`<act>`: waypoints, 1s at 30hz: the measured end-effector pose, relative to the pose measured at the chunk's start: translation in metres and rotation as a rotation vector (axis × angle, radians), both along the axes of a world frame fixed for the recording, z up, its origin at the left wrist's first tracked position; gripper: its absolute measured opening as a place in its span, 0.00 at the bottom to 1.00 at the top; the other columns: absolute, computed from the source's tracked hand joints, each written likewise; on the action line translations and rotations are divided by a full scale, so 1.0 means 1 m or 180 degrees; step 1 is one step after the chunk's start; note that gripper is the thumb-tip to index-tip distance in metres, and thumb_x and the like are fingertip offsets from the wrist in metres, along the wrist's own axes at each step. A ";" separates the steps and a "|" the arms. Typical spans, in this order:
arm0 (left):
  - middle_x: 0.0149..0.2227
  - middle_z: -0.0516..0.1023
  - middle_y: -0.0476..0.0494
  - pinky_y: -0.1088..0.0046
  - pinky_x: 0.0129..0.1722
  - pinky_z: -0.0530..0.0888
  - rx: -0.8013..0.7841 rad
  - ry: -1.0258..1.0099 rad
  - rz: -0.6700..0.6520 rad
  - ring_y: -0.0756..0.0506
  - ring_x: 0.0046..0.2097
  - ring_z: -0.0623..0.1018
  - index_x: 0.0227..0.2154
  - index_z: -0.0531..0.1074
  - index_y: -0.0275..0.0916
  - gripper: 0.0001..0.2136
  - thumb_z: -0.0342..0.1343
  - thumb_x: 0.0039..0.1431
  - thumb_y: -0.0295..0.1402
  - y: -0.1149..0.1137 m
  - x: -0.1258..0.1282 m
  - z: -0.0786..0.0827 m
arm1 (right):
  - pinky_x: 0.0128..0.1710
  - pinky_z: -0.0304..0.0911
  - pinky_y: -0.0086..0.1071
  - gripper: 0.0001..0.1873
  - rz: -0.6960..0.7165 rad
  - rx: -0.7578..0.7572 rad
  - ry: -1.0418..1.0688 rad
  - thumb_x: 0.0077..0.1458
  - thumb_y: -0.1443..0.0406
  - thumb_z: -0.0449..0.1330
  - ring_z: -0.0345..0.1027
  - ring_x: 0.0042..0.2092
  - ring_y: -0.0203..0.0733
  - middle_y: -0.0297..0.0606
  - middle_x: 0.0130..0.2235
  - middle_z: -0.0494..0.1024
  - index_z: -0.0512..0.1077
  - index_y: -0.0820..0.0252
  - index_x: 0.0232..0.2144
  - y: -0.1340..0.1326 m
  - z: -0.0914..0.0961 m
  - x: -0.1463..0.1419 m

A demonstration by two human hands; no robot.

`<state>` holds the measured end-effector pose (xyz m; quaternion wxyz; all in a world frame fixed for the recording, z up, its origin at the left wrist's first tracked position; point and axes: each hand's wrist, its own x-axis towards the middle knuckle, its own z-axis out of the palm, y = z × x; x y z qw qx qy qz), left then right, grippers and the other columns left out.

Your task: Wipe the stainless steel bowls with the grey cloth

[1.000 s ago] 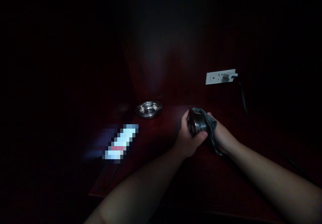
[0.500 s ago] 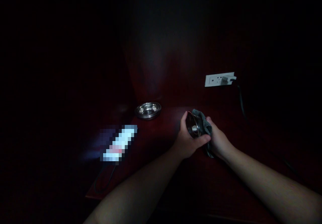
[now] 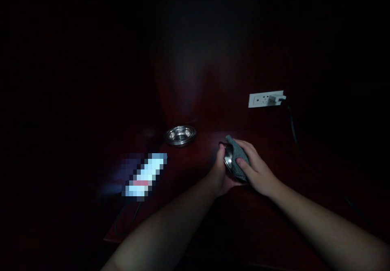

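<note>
My left hand [image 3: 219,177] is closed around the lower left side of a shiny metal bowl [image 3: 228,157], its thumb along the rim. The bowl is held tilted above the dark red table [image 3: 189,173]. My right hand [image 3: 256,169] presses a grey-green cloth [image 3: 239,156] against the bowl's right side, with the thumb on the near face of the cloth. The cloth covers much of the bowl, and most fingers of my left hand are hidden behind it.
Shallow metal bowls [image 3: 180,136], seemingly stacked, stand at the back left. A lit, pixelated phone-like screen [image 3: 146,177] lies at the left with a cable [image 3: 134,218] below it. On the back wall is a white socket [image 3: 262,99] with a plug and dark cord [image 3: 292,124]. The surroundings are very dark.
The bowl has turned in my hands. My right hand has come round to the near side with the cloth, and my left thumb has shifted up to the rim.
</note>
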<state>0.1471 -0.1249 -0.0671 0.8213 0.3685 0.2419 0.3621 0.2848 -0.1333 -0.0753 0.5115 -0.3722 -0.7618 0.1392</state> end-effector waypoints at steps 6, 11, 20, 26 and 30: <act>0.55 0.72 0.35 0.51 0.52 0.69 0.0041 0.0144 0.0123 0.32 0.59 0.70 0.56 0.65 0.42 0.39 0.46 0.50 0.66 -0.002 0.002 -0.002 | 0.61 0.55 0.54 0.27 -0.0111 0.0335 -0.0594 0.61 0.57 0.54 0.53 0.64 0.56 0.45 0.63 0.58 0.59 0.48 0.62 -0.008 0.005 0.001; 0.59 0.69 0.38 0.55 0.57 0.67 0.0738 0.0015 0.0666 0.35 0.61 0.68 0.57 0.63 0.44 0.35 0.54 0.51 0.59 -0.001 0.007 -0.013 | 0.60 0.56 0.55 0.28 -0.0119 0.0590 -0.0863 0.60 0.60 0.56 0.52 0.64 0.57 0.45 0.64 0.55 0.58 0.48 0.62 -0.010 0.007 0.002; 0.64 0.61 0.34 0.56 0.63 0.59 0.2058 0.0012 0.0969 0.35 0.64 0.63 0.63 0.53 0.40 0.42 0.62 0.50 0.51 -0.010 -0.001 -0.001 | 0.60 0.56 0.57 0.33 -0.0091 0.0689 -0.0785 0.59 0.59 0.55 0.53 0.64 0.59 0.47 0.64 0.55 0.51 0.47 0.65 -0.009 0.007 0.007; 0.63 0.62 0.35 0.53 0.62 0.61 0.1742 -0.0310 0.0816 0.33 0.64 0.62 0.63 0.53 0.44 0.46 0.65 0.44 0.53 -0.003 0.000 -0.012 | 0.58 0.59 0.57 0.37 -0.0163 0.0771 -0.0864 0.56 0.58 0.59 0.55 0.63 0.59 0.49 0.63 0.56 0.51 0.48 0.65 -0.008 0.009 0.006; 0.60 0.66 0.38 0.52 0.60 0.63 0.1561 -0.0247 0.0868 0.33 0.63 0.64 0.61 0.57 0.45 0.40 0.64 0.46 0.48 0.001 0.002 -0.019 | 0.58 0.60 0.57 0.39 -0.0232 0.0724 -0.0943 0.53 0.58 0.62 0.55 0.62 0.59 0.49 0.63 0.56 0.52 0.49 0.64 -0.009 0.010 0.004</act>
